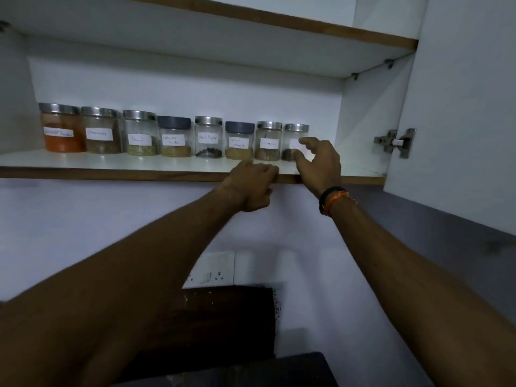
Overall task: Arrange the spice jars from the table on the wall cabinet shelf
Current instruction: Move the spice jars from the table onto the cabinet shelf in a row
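Now right hand (318, 160) grip half-open beside last jar (294, 142).

A home kitchen: a white wall cabinet shelf (178, 163) holds a row of hand-labelled spice jars (173, 136), with a wall socket plate (212, 270) below.

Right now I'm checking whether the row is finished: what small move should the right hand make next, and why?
Probably draw the right hand back from the rightmost jar. Its fingers are spread open around that jar, which stands upright in line with the other seven on the shelf, so nothing seems left to adjust.
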### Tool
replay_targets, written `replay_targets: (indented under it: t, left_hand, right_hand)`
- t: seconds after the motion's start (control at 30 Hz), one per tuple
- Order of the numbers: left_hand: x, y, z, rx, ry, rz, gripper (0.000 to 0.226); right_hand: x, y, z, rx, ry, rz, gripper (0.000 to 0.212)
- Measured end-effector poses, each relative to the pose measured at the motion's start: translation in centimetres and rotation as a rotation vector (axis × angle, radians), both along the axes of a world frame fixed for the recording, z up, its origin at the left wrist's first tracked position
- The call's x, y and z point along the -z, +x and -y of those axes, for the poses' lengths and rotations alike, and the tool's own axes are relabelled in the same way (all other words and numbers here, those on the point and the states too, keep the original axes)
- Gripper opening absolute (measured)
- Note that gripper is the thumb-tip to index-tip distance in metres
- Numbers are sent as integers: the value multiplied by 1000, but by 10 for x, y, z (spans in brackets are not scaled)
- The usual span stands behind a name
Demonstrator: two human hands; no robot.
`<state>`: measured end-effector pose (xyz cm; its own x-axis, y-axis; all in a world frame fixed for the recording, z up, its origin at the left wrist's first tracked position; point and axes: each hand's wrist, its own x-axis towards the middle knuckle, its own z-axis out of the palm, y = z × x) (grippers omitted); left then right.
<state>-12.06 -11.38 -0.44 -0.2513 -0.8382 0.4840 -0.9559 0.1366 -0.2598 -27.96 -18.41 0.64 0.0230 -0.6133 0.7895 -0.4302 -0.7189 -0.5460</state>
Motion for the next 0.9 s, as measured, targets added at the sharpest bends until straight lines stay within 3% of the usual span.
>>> replay_targets:
  t: [0.13, 0.27, 0.43, 0.57, 0.73, 0.9]
  left_hand:
    - [57, 11, -49, 122, -180, -59, 69]
    - [128, 36, -87, 124, -61, -127, 68]
    - [221, 63, -129, -42, 242, -320, 67]
    - [294, 75, -167, -150, 441, -656, 68]
    - [387, 79, -223, -349, 593, -985, 72]
    - [449, 78, -274, -459, 653, -1151, 56]
  right_hand:
    - [49, 4, -37, 68, -172, -68, 27]
    - [118, 21, -66, 6, -126, -118, 22]
    - [222, 47, -108, -96, 155, -193, 24]
    - [307, 65, -146, -188, 387, -386, 26]
    - [393, 84, -187, -301, 706, -611, 35]
    - [446, 103, -217, -291, 824, -722, 36]
